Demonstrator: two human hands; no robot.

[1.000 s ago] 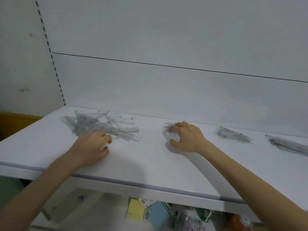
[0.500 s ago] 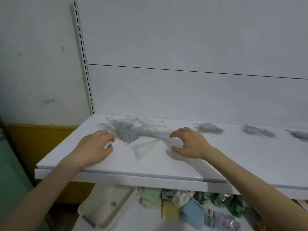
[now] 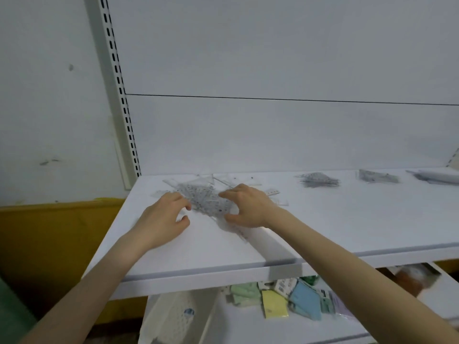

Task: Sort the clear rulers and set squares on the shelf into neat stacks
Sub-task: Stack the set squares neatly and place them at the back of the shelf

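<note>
We rest our left hand [image 3: 162,220] and right hand [image 3: 249,207], fingers arched wide, on the jumbled pile of clear plastic rulers and set squares [image 3: 205,198] at the left end of the white shelf [image 3: 360,224]; three small stacks [image 3: 319,180] lie farther right.

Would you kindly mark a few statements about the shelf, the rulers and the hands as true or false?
1. The jumbled pile of clear rulers lies between the left hand and the right hand. True.
2. Three smaller stacks lie farther right on the shelf. True.
3. The left hand holds a ruler high above the shelf. False: it is low, at the pile's left edge.
4. Beneath the shelf there are only more rulers. False: coloured packets lie on a lower shelf.
</note>
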